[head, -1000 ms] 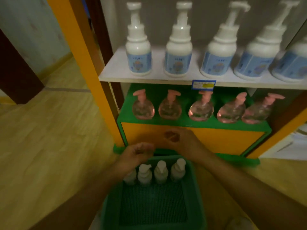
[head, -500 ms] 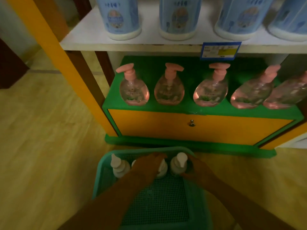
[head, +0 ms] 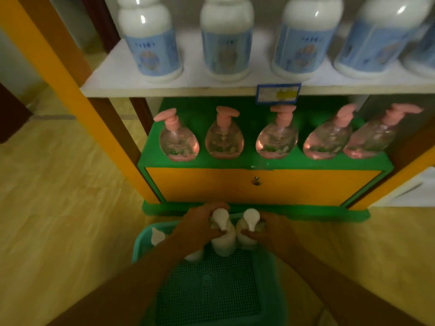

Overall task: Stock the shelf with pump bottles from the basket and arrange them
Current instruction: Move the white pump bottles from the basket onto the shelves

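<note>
Wooden flooring [head: 58, 208] spread away to the left of my hands, and straight ahead of them stood the shelf unit [head: 266, 187], its yellow drawer front and green ledge just beyond my knuckles. Above my grip, the white board [head: 188, 89] carried a row of tall white bottles with blue labels [head: 151, 50], and on the green ledge below it sat five clear pink-pump bottles [head: 179, 140], side by side, the two farthest right leaning into each other.

Beneath my wrists lay the green basket [head: 273, 278], its mesh floor mostly bare toward me. Its stock stood at the far end: the two white pump bottles I held, and at least one more [head: 157, 236] left of my left hand, partly hidden by my forearm.

My left hand [head: 200, 225] was curled round the neck and shoulder of one white pump bottle [head: 222, 238]; my right hand [head: 270, 229] was wrapped round the body of its neighbour [head: 249, 229]. The two bottles were touching between my hands.

I judged the risks this way: lifting both at once, the long pump spouts could catch each other or the basket rim. My left grip sat high, so that bottle might swing or slip. My left forearm could topple the bottle beside it, and a hurried placement might knock the leaning pink ones.
</note>
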The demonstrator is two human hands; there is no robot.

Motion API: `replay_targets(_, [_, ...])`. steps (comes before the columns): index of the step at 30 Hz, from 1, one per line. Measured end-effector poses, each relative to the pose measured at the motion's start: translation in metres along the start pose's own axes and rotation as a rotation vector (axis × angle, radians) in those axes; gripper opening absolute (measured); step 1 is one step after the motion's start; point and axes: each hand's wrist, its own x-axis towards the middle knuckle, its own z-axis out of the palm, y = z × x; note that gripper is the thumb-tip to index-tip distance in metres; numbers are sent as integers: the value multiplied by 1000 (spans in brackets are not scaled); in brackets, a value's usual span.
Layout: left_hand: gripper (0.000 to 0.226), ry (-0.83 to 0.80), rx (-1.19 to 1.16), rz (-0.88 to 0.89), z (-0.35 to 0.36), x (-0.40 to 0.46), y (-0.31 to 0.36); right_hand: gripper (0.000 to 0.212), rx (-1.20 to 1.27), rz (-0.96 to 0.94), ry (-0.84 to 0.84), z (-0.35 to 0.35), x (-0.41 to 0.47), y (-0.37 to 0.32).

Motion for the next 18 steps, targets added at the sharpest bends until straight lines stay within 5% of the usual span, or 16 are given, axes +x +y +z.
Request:
replay_targets(6, [42,80,-269,36,-83,-18,77,43,1,-239,152,-89,-38,-85])
replay_targets(13, [46,219,-425,159,-162,-43,163,55,37,-411,336,-188,-89,-173])
replay_targets(18, [43,245,-537,262,-183,-65,216,34,85,-557,430,-223,-115,-195])
